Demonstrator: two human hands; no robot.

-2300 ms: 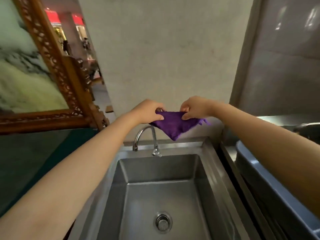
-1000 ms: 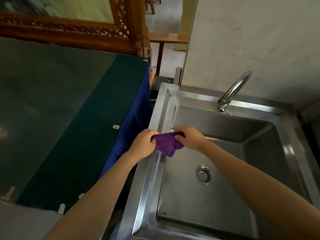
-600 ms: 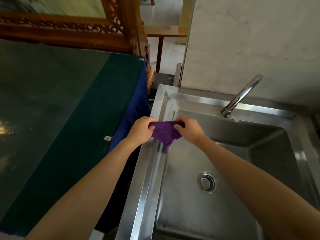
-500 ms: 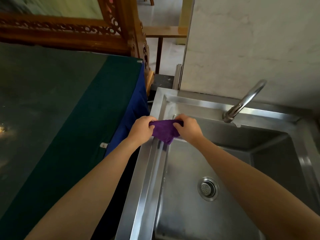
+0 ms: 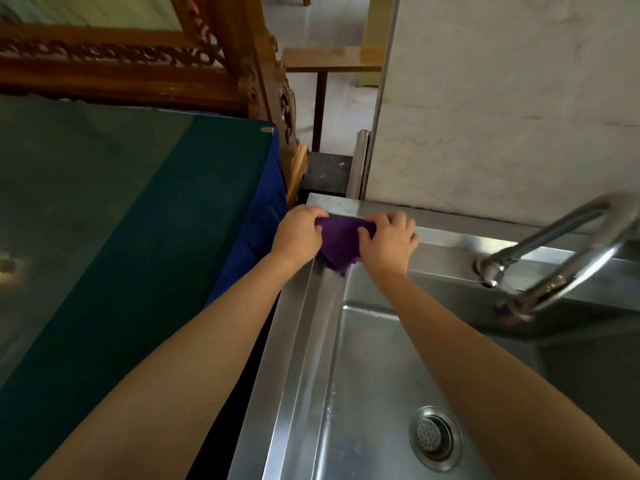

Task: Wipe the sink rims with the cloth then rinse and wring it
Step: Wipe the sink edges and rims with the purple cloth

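Both hands, left hand [image 5: 299, 233] and right hand [image 5: 388, 242], pinch purple cloth [image 5: 337, 242] at sink rim [image 5: 301, 327] corner; cloth looks soft, light, floppy; best held bunched at edges.

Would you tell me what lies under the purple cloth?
The sink rim, at its far-left corner; the left hand and right hand hold the purple cloth there, its tip hanging toward the basin. The metal beneath is covered, so its condition cannot be seen.

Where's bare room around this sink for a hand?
Free: left rim between table and basin; back rim between right hand and faucet; basin floor around drain. Crowded: far left corner, where left hand and right grip the cloth.
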